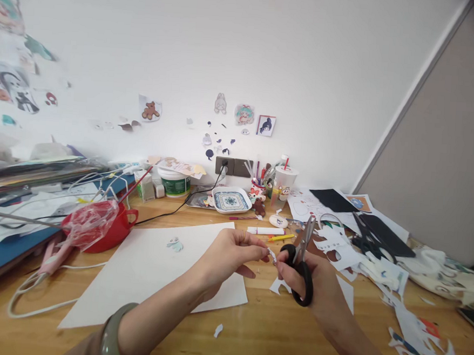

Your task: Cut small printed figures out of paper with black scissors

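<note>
Scissors with black handles (pixel 304 274) are in my right hand (pixel 322 283), their blades pointing up and away from me. A tiny white paper piece (pixel 272 255) is pinched in the fingertips of my left hand (pixel 231 255), and my right fingertips meet its lower end. Below my left hand lies a large white sheet (pixel 145 268), with a small pale blue and grey paper cutout (pixel 175 244) on it. A small white scrap (pixel 218 330) rests on the wood in front of me. More cut paper (pixel 280 286) lies under the scissors.
Paper offcuts (pixel 425 331) and a second pair of black scissors (pixel 369 235) lie at right. A patterned square dish (pixel 232 200), a lidded cup (pixel 284 186) and a white marker (pixel 264 231) stand or lie behind my hands. At left are a red mug (pixel 99 227) and a white cord (pixel 40 315).
</note>
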`<state>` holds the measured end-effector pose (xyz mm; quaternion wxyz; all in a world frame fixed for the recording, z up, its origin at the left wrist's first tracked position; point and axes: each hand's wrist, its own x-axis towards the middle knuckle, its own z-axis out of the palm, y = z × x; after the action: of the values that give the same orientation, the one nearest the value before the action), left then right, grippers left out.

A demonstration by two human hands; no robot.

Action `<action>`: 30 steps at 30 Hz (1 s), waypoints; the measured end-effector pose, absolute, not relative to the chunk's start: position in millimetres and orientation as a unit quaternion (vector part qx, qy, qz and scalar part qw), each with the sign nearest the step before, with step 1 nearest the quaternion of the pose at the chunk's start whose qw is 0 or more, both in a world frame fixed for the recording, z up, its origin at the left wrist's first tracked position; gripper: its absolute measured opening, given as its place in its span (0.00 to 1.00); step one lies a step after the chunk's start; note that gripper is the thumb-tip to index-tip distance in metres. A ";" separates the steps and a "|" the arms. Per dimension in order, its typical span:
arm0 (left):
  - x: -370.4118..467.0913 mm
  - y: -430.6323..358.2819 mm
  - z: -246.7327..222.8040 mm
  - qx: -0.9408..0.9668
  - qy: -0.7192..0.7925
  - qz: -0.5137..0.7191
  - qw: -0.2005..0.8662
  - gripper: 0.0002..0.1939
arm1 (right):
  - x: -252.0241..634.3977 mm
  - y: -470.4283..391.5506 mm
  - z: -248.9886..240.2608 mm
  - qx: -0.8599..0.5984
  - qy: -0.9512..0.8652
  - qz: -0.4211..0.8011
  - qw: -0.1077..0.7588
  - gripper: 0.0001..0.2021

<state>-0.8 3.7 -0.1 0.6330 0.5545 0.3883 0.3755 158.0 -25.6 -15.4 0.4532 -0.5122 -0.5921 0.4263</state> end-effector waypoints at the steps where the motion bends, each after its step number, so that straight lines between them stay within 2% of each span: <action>1: -0.7 3.8 -0.2 0.554 0.388 0.376 0.633 0.05 | 158.3 -26.0 -15.6 -0.512 -0.591 0.426 0.455 0.08; 30: -0.9 2.5 0.3 0.558 0.386 0.380 0.628 0.06 | 156.9 -27.2 -12.9 -0.520 -0.600 0.409 0.450 0.06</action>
<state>-0.9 2.5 0.3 0.6283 0.5584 0.3862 0.3799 156.9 -27.2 -12.9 0.4498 -0.5198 -0.6004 0.4087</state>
